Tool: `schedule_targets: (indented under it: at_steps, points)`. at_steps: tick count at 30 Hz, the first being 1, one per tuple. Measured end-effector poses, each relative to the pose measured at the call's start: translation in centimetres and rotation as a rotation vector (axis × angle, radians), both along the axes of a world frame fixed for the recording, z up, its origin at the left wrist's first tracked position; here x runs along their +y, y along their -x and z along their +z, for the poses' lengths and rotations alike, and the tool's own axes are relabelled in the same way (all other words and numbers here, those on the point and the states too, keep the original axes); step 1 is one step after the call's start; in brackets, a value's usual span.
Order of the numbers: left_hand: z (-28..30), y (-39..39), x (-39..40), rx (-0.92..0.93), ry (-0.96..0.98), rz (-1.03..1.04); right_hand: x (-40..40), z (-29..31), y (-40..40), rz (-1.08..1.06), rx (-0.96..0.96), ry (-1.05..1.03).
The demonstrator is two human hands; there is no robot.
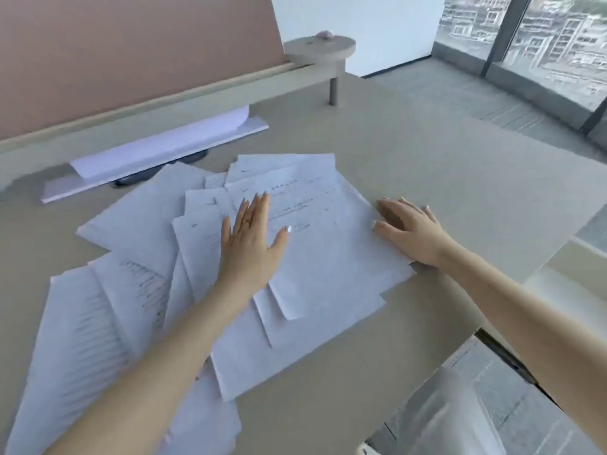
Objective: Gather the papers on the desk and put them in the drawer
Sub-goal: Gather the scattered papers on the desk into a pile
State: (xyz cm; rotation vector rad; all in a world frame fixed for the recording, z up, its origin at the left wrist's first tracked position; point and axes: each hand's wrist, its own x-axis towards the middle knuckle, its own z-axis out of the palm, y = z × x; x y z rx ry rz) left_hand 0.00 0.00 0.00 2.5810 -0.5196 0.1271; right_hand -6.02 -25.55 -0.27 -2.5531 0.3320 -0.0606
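Note:
Several white printed papers (328, 257) lie fanned and overlapping across the beige desk (443, 178), from its middle down to the lower left. My left hand (253, 238) rests flat on the top sheets, fingers spread. At the right edge of the same pile sits my right hand (410, 231), fingers curled against the paper's edge, palm on the desk. Neither hand has lifted a sheet. At the lower right an open drawer (486, 405) shows a sheet and clear plastic inside.
A white board with a curled sheet (157, 156) lies along the back of the desk, a dark object under it. A pink partition (131, 54) and a round raised shelf (320, 49) stand behind. Windows are at the far right.

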Motion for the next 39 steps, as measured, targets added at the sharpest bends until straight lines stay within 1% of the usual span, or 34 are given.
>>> schedule_targets:
  at_steps: [3,6,9,11,13,15,17,19,22,25,28,32,34,36,37,39]
  points:
    - [-0.8,1.7,6.6,0.012,-0.033,0.160,2.2,0.1,0.3,0.016,-0.018,0.021]
    - [-1.6,2.9,12.8,0.076,-0.085,0.330,4.4,0.1,0.4,0.042,0.001,0.048]
    - [-1.7,3.2,17.4,0.142,-0.112,0.502,5.8,-0.1,-0.1,0.039,0.007,0.112]
    - [-1.8,3.5,19.5,0.188,-0.145,0.573,6.6,-0.2,-0.4,0.053,0.033,0.153]
    - [-2.2,3.8,20.5,0.196,-0.188,0.585,7.1,-0.5,-0.7,0.064,0.048,0.157]
    - [-2.3,3.7,20.2,0.177,-0.209,0.584,7.3,0.0,-1.3,0.042,0.026,0.079]
    - [-2.2,3.1,19.1,0.170,-0.204,0.589,7.3,0.4,-2.4,-0.004,-0.012,-0.019]
    - [-2.0,1.9,17.6,0.195,-0.164,0.585,7.1,0.4,-3.8,-0.023,-0.027,-0.010]
    - [-1.4,-0.5,15.3,0.243,-0.021,0.566,6.7,-0.3,-6.1,0.022,-0.009,0.072]
    - [-0.4,-2.6,12.6,0.339,0.209,0.505,6.0,-0.7,-8.5,0.055,0.029,0.151]
    - [0.8,-4.6,11.0,0.468,0.541,0.497,5.4,-0.8,-10.3,0.086,0.052,0.172]
    - [0.9,-7.1,12.7,0.550,0.941,0.580,4.9,-1.1,-10.5,0.125,0.034,0.197]
    - [1.1,-7.5,13.8,0.557,1.119,0.613,4.8,-1.3,-10.1,0.137,0.010,0.204]
    - [1.5,-7.7,14.4,0.570,1.222,0.662,4.8,-1.3,-9.8,0.146,0.010,0.209]
    - [1.7,-7.8,14.6,0.584,1.226,0.663,4.8,-1.3,-9.6,0.153,0.015,0.210]
    - [2.2,-8.2,14.6,0.588,1.128,0.652,4.9,-1.2,-9.2,0.163,0.017,0.206]
